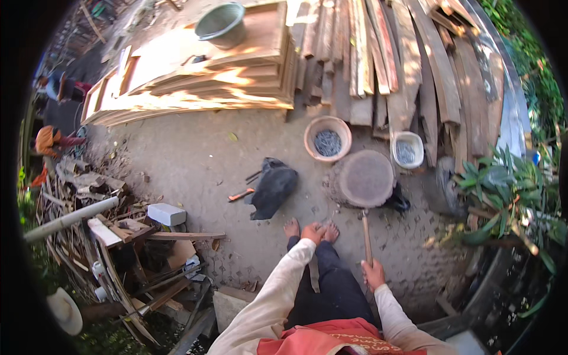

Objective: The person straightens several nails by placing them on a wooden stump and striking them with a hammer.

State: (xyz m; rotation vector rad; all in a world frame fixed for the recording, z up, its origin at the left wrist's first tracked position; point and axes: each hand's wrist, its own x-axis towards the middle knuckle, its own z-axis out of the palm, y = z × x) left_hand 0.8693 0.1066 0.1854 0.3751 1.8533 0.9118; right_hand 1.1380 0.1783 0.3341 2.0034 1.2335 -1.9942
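Bare packed earth filled the yard below us, with stacked timber planks along the far side and a heap of scrap wood to our left.

From the head camera, our right hand was closed in a fist around the lower end of a hammer handle. The handle's long axis ran almost straight away from us, rising from the fist toward a round flat block on the ground; the hammer's head sat at or just over the near rim of that block, though we could not tell whether it touched. So the block lay directly ahead of the right hand, and that hand was clearly the nearer one to it.

Our left hand reached down to our bare feet, its fingers curled together there; whether it pinched anything we could not tell.

Beyond the block stood a pink bowl of nails and, just right of it, a white tub of nails. A black bag lay left of the block, an orange-handled tool beside it. A green bucket rested on the boards.
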